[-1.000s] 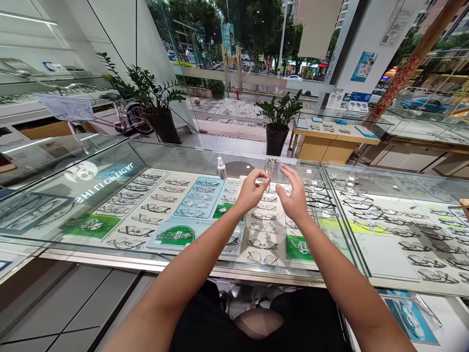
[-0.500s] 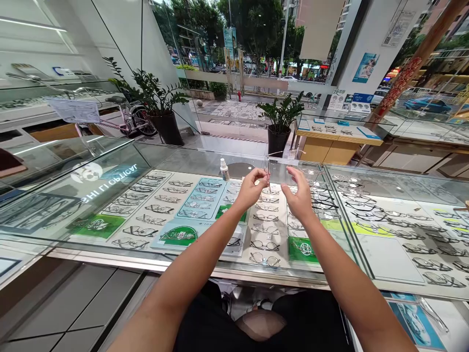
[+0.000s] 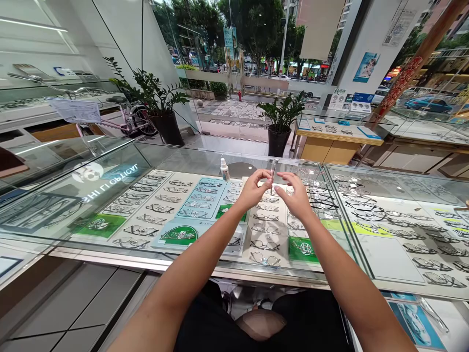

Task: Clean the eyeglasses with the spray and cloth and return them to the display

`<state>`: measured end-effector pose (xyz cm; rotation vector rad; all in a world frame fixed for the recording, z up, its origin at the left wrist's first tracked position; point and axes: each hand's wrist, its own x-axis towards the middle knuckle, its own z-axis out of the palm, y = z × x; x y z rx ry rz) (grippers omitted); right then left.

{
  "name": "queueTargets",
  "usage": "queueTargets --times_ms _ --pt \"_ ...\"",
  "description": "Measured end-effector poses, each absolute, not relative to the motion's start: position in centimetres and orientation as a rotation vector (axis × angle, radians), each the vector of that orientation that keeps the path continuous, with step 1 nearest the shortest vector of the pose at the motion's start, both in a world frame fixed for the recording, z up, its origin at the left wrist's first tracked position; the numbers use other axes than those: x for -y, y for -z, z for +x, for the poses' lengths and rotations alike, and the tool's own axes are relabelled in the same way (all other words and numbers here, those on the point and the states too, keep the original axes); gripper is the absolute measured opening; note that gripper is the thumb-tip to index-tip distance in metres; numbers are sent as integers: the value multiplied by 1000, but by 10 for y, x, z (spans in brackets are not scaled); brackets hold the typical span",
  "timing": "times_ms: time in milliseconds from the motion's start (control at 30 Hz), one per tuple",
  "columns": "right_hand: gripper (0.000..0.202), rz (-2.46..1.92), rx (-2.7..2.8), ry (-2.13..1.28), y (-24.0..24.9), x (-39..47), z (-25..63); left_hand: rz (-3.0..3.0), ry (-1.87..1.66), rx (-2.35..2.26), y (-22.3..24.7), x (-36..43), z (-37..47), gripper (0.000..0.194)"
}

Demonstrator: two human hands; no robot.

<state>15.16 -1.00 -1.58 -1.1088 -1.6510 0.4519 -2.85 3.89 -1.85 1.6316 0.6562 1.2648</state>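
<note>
Glasses point(image 3: 273, 167) pinched in L hand point(image 3: 256, 188) fingertips, over display case point(image 3: 264, 277), right of spray bottle point(image 3: 224, 170). R hand point(image 3: 296, 196) half-open just beside; contact unclear. Rec: light grip, fingers off lenses, R steadying. Edge-on, long axis approx. vert., top leaning slightly right; lens facing can't tell.

The right hand point(image 3: 296, 196) is further toward nine o'clock, its fingertips nearer the glasses point(image 3: 273, 169). The glasses' thin arm no longer juts toward three o'clock as half a second ago; the frame now tips slightly toward one o'clock.
</note>
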Motion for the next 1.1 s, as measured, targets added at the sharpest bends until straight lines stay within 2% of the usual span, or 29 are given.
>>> queueTargets --times_ms 333,567,733,867,933,1000,1100 --pt "20 -993 1652 -431 21 8 147 1299 -1070 -577 12 -30 -26 31" --pt "21 -1066 1536 -530 23 11 143 1336 -1032 -567 15 -32 -25 27" --pt "17 -1091 1474 -510 23 9 146 1667 -1214 -704 19 -35 -25 19" --pt "14 -1114 1449 -480 21 8 149 1746 -1667 -1096 14 -46 -46 10" --pt "15 -1113 1440 -469 19 8 150 1698 -1905 -1320 15 -59 -66 18" --pt "15 -1109 1436 -467 18 9 151 1623 -2038 -1506 21 -76 -87 36" --pt "17 -1101 1426 -481 19 8 152 1604 -1863 -1732 39 -102 -112 55"
